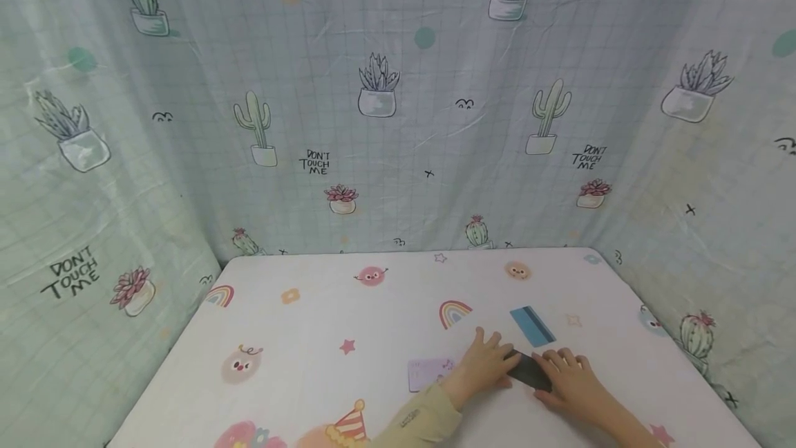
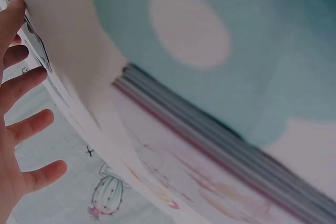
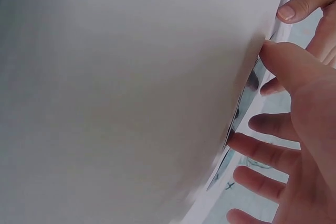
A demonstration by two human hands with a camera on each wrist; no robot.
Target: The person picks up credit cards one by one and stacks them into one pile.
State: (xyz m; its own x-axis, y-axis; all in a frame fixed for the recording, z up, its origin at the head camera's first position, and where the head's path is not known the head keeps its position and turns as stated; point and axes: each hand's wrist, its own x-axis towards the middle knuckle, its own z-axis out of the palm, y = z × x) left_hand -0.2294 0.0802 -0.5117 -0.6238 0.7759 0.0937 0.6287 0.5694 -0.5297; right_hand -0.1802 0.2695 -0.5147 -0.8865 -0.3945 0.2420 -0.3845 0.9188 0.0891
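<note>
A dark flat card (image 1: pixel 528 372) lies on or just over the table between the two hands. My left hand (image 1: pixel 481 367) grips its left end, thumb on the near side and fingertips on the far side. At the other end, my right hand (image 1: pixel 571 387) pinches it between thumb and fingers. In the right wrist view the card is almost edge-on, and the right thumb and a fingertip touch its edge. A purple card (image 1: pixel 423 373) lies beside the left wrist, partly hidden by it. Beyond the hands rests a blue card (image 1: pixel 532 326) with a dark stripe.
The white table (image 1: pixel 323 310) carries printed rainbows, stars and faces. A cactus-patterned curtain (image 1: pixel 398 137) hangs along its back and sides. Close to the camera in the left wrist view is a layered grey edge (image 2: pixel 210 124); I cannot tell what it is.
</note>
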